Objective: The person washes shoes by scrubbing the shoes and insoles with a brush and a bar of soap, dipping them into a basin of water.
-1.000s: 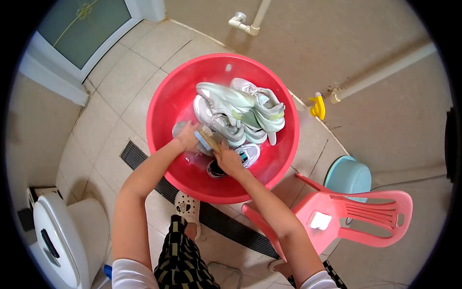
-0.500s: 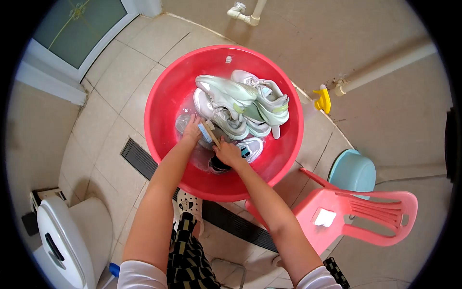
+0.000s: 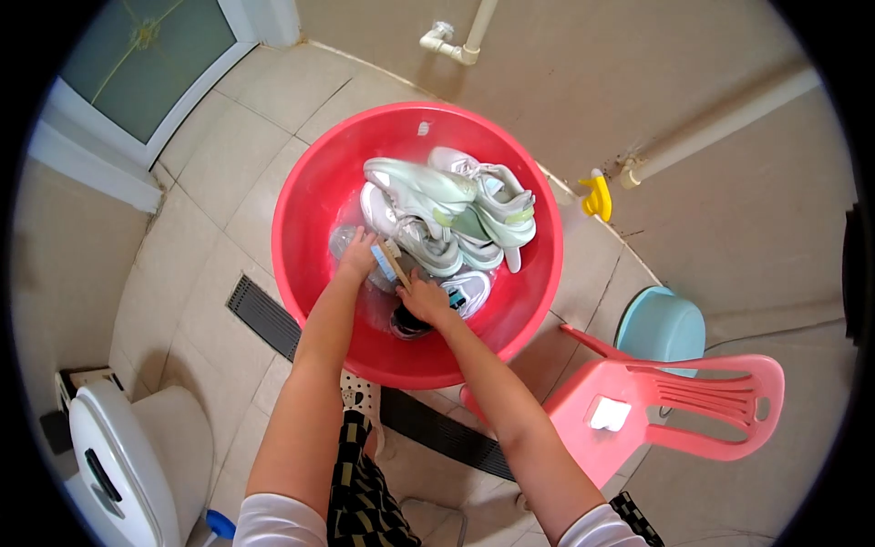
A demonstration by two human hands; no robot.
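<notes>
Several pale shoes point(image 3: 424, 196) are piled in a big red basin point(image 3: 305, 191). My right hand point(image 3: 422, 296) grips the handle of a wooden brush point(image 3: 394, 263) with pale blue bristles, low in the basin. Left of the brush, my left hand point(image 3: 358, 253) touches a greyish, wet item whose shape is mostly hidden by the hands and brush. Clear plastic point(image 3: 341, 240) lies beside the left fingers. A dark shoe point(image 3: 408, 324) sits under my right wrist, with a light grey shoe point(image 3: 470, 292) to its right.
A pink chair point(image 3: 583, 428) with a white item on its seat stands at the right, near a light blue basin point(image 3: 663, 328). A yellow spray head point(image 3: 598, 197) is by the wall. On the left are a toilet point(image 3: 128, 456) and a floor drain point(image 3: 264, 314).
The camera view has shifted slightly. Both hands stay low in the basin, and the brush remains in my right hand beside my left fingers.
</notes>
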